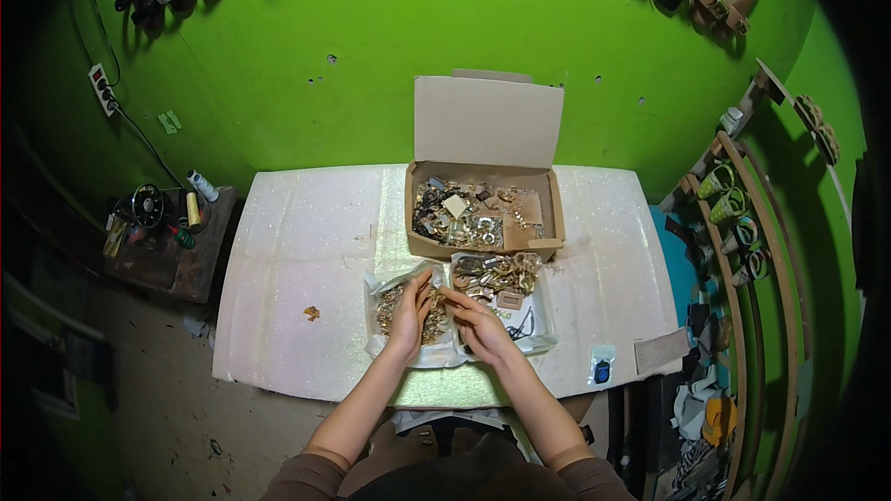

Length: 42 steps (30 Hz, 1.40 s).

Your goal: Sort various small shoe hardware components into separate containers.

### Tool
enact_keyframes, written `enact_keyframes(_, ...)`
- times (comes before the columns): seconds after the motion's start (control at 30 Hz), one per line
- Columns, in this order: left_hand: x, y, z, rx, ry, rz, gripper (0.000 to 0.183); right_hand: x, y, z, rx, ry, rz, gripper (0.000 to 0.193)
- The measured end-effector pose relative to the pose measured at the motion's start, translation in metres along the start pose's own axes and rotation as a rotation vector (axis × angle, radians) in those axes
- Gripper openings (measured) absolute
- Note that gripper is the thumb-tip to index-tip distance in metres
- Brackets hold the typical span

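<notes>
My left hand (409, 317) is over a white-lined tray (375, 341) of small gold-coloured metal pieces (385, 308). Its fingers are stretched out and point away from me. From the right, my right hand (479, 325) reaches across the border between this tray and a second white tray (542, 332), fingers extended toward the left hand. Nothing shows clearly in either hand, though the palms are partly hidden. Inside the second tray are gold-toned buckles and ornaments (497, 274), a pinkish-brown rectangular buckle (510, 299) and a dark strand (526, 323).
Behind the trays stands an open cardboard box (487, 121) of mixed fittings. A brown scrap (312, 314) lies on the white table (288, 250); a small plastic packet (602, 366) and a card (660, 351) are at right. A sewing machine (148, 207) is left, a shoe rack (742, 223) right.
</notes>
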<state>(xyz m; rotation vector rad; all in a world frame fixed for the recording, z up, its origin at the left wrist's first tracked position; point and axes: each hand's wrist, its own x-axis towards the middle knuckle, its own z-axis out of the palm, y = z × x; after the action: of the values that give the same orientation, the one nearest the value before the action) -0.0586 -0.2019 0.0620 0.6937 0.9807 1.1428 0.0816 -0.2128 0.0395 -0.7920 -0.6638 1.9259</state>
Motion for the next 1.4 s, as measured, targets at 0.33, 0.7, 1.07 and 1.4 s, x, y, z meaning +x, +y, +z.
enact_keyframes(0.33, 0.031, 0.01, 0.06, 0.091, 0.021, 0.041, 0.046, 0.002, -0.083, -0.043, 0.039, -0.016, 0.051, 0.034)
enact_keyframes(0.7, 0.093, 0.034, 0.093, 0.014, 0.102, 0.032, 0.049, 0.061, -0.183, -0.098, -0.337, 0.049, 0.042, 0.03)
enact_keyframes(1.07, 0.164, 0.014, 0.098, 0.057, 0.184, -0.137, 0.049, 0.175, -0.131, -0.156, -1.642, -0.255, -0.094, 0.047)
enact_keyframes(1.4, 0.183, -0.007, 0.083, 0.005, 0.222, -0.144, 0.048, 0.173, -0.107, -0.131, -1.897, -0.389, -0.021, 0.036)
